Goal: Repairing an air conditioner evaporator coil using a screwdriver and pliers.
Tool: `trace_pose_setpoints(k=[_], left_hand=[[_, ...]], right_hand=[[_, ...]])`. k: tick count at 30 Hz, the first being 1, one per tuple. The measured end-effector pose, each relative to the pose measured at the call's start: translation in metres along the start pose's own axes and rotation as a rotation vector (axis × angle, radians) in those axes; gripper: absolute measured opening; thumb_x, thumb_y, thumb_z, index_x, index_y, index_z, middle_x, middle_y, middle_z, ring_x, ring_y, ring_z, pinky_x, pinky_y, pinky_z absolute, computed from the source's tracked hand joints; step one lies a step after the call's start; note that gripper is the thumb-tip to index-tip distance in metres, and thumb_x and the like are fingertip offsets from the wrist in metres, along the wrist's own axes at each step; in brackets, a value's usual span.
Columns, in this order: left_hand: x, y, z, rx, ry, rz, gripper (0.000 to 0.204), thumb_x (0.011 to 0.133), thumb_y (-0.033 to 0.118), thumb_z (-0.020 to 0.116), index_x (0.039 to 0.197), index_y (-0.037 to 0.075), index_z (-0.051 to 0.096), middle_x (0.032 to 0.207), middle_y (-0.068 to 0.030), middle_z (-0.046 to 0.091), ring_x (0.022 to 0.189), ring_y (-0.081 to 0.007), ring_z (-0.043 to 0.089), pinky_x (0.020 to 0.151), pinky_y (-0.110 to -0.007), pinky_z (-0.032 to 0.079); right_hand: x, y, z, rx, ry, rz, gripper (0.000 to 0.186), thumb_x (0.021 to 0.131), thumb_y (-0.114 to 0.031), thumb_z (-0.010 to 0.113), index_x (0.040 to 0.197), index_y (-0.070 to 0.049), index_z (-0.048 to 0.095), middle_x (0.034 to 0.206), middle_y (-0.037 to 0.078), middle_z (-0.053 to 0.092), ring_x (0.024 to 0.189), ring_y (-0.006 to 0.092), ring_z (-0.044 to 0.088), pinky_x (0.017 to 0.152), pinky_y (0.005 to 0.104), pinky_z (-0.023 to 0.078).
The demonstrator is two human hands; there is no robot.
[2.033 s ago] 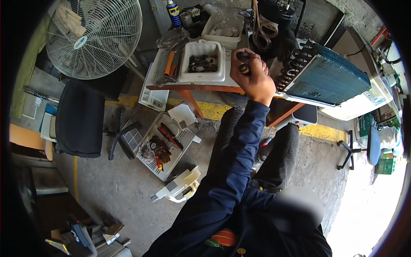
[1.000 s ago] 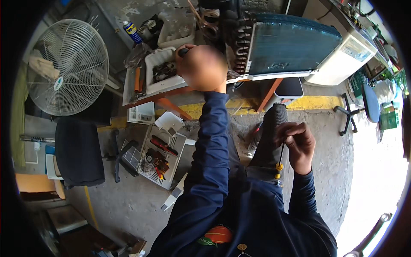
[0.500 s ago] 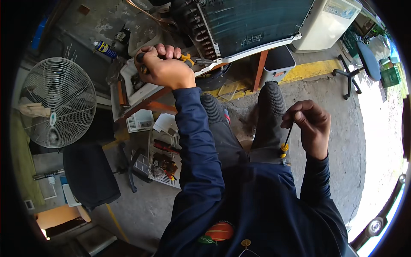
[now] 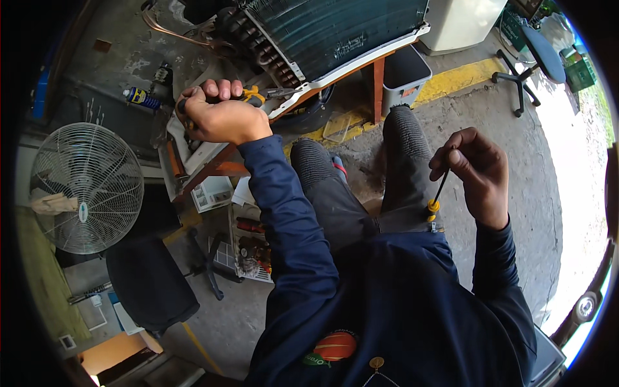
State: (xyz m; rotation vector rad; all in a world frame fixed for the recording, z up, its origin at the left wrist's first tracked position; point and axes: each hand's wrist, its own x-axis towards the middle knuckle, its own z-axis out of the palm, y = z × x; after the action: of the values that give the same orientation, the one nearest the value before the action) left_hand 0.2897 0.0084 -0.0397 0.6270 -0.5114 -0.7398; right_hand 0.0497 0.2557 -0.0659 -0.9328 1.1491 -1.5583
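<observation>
My left hand (image 4: pixel 225 115) is closed on a tool with yellow-and-black handles (image 4: pixel 253 97), apparently pliers. Its metal jaws point right, near the white lower edge of a finned coil unit (image 4: pixel 335 32) with bent tubes (image 4: pixel 271 48); whether they touch it I cannot tell. Beside that hand, a white tub (image 4: pixel 177 132) is partly hidden. Out to the right, above my thigh, my right hand (image 4: pixel 477 174) pinches the thin shaft of a screwdriver, whose yellow handle (image 4: pixel 432 208) hangs downward.
Bench legs (image 4: pixel 377 90) stand before a grey bin (image 4: pixel 403 84). A fan (image 4: pixel 87 180) and black chair (image 4: pixel 148 284) are at left; tools (image 4: pixel 251 251) lie low beside me. A spray can (image 4: pixel 142 98) is behind my left hand; a blue chair (image 4: pixel 545 55) is at right.
My left hand has shifted left in view, and its yellow tool now shows. My right hand came up with the screwdriver and moved rightward. The view has turned, lifting the coil unit toward the top.
</observation>
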Motion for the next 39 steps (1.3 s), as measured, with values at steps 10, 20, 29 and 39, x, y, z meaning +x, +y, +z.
trace_pose_setpoints(k=[10,20,29,39], left_hand=[[0.004,-0.003,-0.003,0.021,-0.026,0.017,0.006,0.088,0.009,0.041,0.086,0.010,0.047,0.071,-0.0025,0.048,0.053,-0.0136,0.039,0.050,-0.029,0.035],[0.001,-0.002,-0.003,0.044,0.002,0.042,0.006,0.087,0.008,0.041,0.086,0.009,0.047,0.070,-0.0032,0.048,0.052,-0.0135,0.039,0.049,-0.029,0.034],[0.003,-0.006,0.000,0.073,0.006,0.094,0.008,0.086,0.011,0.041,0.078,0.010,0.044,0.065,-0.0029,0.045,0.049,-0.0134,0.037,0.047,-0.029,0.033],[0.015,-0.013,-0.005,0.018,-0.003,0.063,0.007,0.083,0.010,0.041,0.081,0.006,0.046,0.067,-0.0040,0.046,0.049,-0.0140,0.035,0.045,-0.029,0.032]], right_hand=[[-0.004,0.005,-0.005,-0.038,-0.038,-0.077,0.012,0.101,-0.007,0.071,0.106,0.003,0.068,0.089,0.016,0.074,0.076,0.0214,0.073,0.078,0.0331,0.062],[-0.009,0.011,0.006,-0.119,0.056,-0.110,0.014,0.104,-0.010,0.067,0.107,0.004,0.068,0.090,0.014,0.074,0.077,0.0207,0.073,0.077,0.0319,0.061],[-0.009,0.024,0.003,-0.376,0.143,-0.184,0.018,0.106,-0.013,0.064,0.113,0.004,0.068,0.089,0.012,0.073,0.077,0.0175,0.071,0.073,0.0271,0.058],[-0.017,0.036,-0.006,-0.198,0.137,-0.242,0.020,0.105,-0.016,0.067,0.114,0.002,0.069,0.084,0.008,0.069,0.069,0.0133,0.063,0.069,0.0244,0.053]])
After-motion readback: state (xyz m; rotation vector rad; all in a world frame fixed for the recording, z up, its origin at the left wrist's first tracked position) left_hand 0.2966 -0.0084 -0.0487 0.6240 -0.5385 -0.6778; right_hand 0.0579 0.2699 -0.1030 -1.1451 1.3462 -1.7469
